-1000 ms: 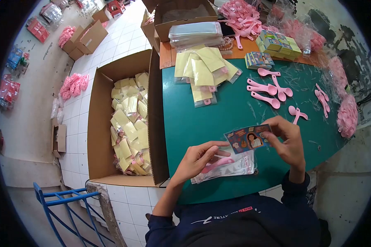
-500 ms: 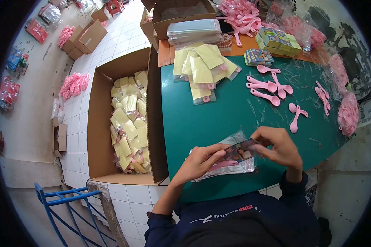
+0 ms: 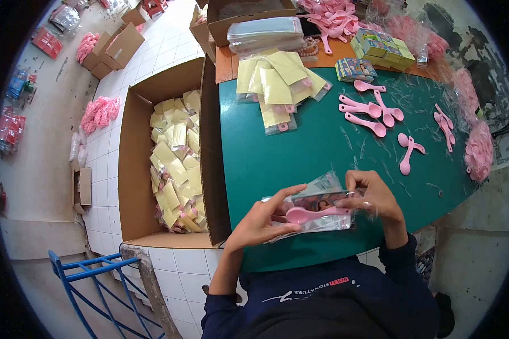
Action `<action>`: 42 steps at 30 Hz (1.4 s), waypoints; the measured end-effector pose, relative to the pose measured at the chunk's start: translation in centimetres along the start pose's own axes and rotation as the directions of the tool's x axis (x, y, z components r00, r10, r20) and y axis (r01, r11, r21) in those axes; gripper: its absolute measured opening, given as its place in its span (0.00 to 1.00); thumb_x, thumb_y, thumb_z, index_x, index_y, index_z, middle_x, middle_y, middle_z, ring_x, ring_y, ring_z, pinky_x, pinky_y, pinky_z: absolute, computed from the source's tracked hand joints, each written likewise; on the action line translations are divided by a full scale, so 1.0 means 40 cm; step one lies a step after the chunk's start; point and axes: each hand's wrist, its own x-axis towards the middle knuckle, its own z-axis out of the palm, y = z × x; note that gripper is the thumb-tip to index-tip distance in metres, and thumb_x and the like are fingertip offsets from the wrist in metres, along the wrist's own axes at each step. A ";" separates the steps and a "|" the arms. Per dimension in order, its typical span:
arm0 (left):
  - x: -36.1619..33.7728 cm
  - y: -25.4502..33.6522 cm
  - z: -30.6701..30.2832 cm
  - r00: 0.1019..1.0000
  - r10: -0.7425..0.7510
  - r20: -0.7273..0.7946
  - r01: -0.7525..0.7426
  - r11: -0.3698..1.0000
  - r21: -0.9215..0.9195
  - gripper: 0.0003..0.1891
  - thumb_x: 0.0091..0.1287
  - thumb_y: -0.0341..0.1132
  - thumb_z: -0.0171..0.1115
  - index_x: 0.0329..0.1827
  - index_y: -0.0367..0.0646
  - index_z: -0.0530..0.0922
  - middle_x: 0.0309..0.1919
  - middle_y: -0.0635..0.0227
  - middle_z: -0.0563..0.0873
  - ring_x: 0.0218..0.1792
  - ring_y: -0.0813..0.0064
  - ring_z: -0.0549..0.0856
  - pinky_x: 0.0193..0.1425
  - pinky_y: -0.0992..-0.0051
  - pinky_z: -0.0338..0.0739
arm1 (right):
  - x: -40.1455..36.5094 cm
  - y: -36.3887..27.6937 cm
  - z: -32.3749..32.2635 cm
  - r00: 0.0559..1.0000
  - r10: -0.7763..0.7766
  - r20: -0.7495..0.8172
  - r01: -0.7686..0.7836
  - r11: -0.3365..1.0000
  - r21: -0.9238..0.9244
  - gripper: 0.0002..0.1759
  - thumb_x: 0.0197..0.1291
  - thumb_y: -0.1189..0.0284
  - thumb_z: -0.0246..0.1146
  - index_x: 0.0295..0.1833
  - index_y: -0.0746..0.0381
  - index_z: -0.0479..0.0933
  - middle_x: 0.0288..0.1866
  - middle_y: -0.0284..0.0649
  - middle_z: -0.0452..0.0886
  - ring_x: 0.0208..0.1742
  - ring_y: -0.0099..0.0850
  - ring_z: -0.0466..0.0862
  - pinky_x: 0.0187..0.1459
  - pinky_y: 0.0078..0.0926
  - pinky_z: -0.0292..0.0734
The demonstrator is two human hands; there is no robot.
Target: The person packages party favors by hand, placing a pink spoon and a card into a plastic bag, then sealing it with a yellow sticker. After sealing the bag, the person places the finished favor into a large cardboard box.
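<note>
My left hand [image 3: 260, 221] is at the left end of a clear plastic bag [image 3: 329, 184], index finger along its upper side and thumb along its lower side, apparently gripping it. A pink measuring spoon [image 3: 302, 215] lies across the bag, its bowl between my left thumb and index finger. The fingers of my right hand [image 3: 373, 198] are closed at the spoon's handle end. Just above the spoon is a printed picture card [image 3: 316, 202], partly hidden by plastic and fingers. More clear bags [image 3: 336, 222] lie flat beneath.
Several pink spoons [image 3: 367, 125] lie on the green table [image 3: 300, 155]. Packed bags with yellow cards [image 3: 277, 85] are piled at the back, near card stacks [image 3: 355, 70] and clear bags [image 3: 266, 34]. A carton [image 3: 206, 152] of packed bags stands left; a blue metal frame [image 3: 90, 271] is nearby.
The card has left my right fingers and lies lower, among the plastic. The pink spoon has come up in front of it, now held by my right hand. My left fingers have spread wider.
</note>
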 end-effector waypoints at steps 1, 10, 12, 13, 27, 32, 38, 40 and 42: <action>-0.010 -0.004 0.002 0.999 -0.038 -0.029 0.036 0.996 -0.084 0.36 0.62 0.31 0.64 0.72 0.45 0.56 0.38 0.59 0.86 0.40 0.74 0.85 0.47 0.75 0.79 | 0.001 0.016 0.001 1.000 -0.016 -0.020 0.016 1.000 0.004 0.12 0.45 0.75 0.72 0.26 0.64 0.73 0.26 0.30 0.75 0.30 0.17 0.72 0.32 0.18 0.68; -0.019 -0.008 0.008 0.987 -0.134 -0.092 0.116 0.976 -0.182 0.34 0.63 0.28 0.63 0.71 0.43 0.57 0.41 0.56 0.85 0.43 0.76 0.84 0.48 0.76 0.80 | -0.027 -0.001 0.009 0.995 0.080 -0.063 -0.079 0.997 0.027 0.06 0.50 0.75 0.70 0.29 0.66 0.80 0.27 0.33 0.79 0.28 0.18 0.75 0.29 0.19 0.68; -0.015 -0.007 0.021 0.970 -0.129 -0.205 0.128 0.992 -0.020 0.33 0.63 0.29 0.63 0.71 0.43 0.58 0.42 0.54 0.84 0.43 0.74 0.84 0.48 0.74 0.80 | -0.026 -0.014 0.030 0.976 -0.001 -0.216 -0.025 0.993 -0.117 0.06 0.50 0.75 0.69 0.31 0.65 0.81 0.27 0.37 0.80 0.28 0.22 0.77 0.31 0.21 0.71; -0.015 -0.031 0.035 0.949 -0.060 -0.310 0.096 0.990 0.103 0.32 0.68 0.30 0.57 0.72 0.45 0.53 0.43 0.57 0.85 0.41 0.69 0.86 0.46 0.74 0.81 | -0.024 -0.019 0.041 0.951 -0.073 -0.300 0.012 0.980 -0.200 0.06 0.50 0.74 0.69 0.32 0.65 0.81 0.27 0.39 0.80 0.29 0.26 0.79 0.33 0.23 0.73; -0.070 -0.035 0.111 0.931 -0.278 -0.235 0.197 0.927 -0.319 0.31 0.74 0.29 0.42 0.75 0.47 0.38 0.47 0.50 0.82 0.46 0.68 0.84 0.51 0.71 0.80 | -0.026 0.002 0.211 0.978 -0.184 0.101 0.210 0.888 -0.410 0.17 0.51 0.74 0.67 0.47 0.65 0.73 0.43 0.45 0.70 0.46 0.43 0.75 0.48 0.36 0.73; -0.095 -0.025 0.117 0.913 -0.344 -0.218 0.242 0.889 -0.388 0.30 0.74 0.29 0.41 0.76 0.48 0.39 0.45 0.54 0.81 0.46 0.71 0.82 0.54 0.69 0.78 | -0.016 -0.007 0.213 0.964 -0.209 0.164 0.263 0.838 -0.478 0.14 0.49 0.75 0.67 0.40 0.64 0.72 0.39 0.44 0.69 0.43 0.41 0.75 0.45 0.34 0.72; -0.114 -0.059 0.141 0.918 -0.247 -0.311 0.125 0.923 -0.364 0.34 0.74 0.29 0.41 0.75 0.46 0.32 0.49 0.48 0.81 0.50 0.65 0.82 0.60 0.69 0.74 | -0.019 -0.002 0.226 0.943 -0.267 0.199 0.332 0.800 -0.500 0.13 0.48 0.74 0.66 0.38 0.64 0.71 0.38 0.44 0.69 0.43 0.43 0.73 0.43 0.37 0.69; -0.112 -0.058 0.149 0.904 -0.265 -0.336 0.150 0.931 -0.333 0.35 0.73 0.29 0.42 0.75 0.45 0.29 0.50 0.48 0.80 0.50 0.66 0.82 0.60 0.71 0.73 | -0.018 0.003 0.228 0.939 -0.272 0.213 0.344 0.796 -0.499 0.13 0.49 0.73 0.66 0.38 0.64 0.70 0.38 0.45 0.69 0.43 0.43 0.73 0.44 0.39 0.68; -0.107 -0.054 0.154 0.904 -0.261 -0.338 0.124 0.918 -0.376 0.36 0.73 0.29 0.43 0.75 0.46 0.28 0.50 0.49 0.79 0.49 0.67 0.82 0.57 0.72 0.74 | -0.020 0.004 0.224 0.932 -0.274 0.237 0.359 0.788 -0.500 0.13 0.48 0.72 0.66 0.37 0.64 0.71 0.37 0.45 0.69 0.43 0.44 0.73 0.45 0.40 0.68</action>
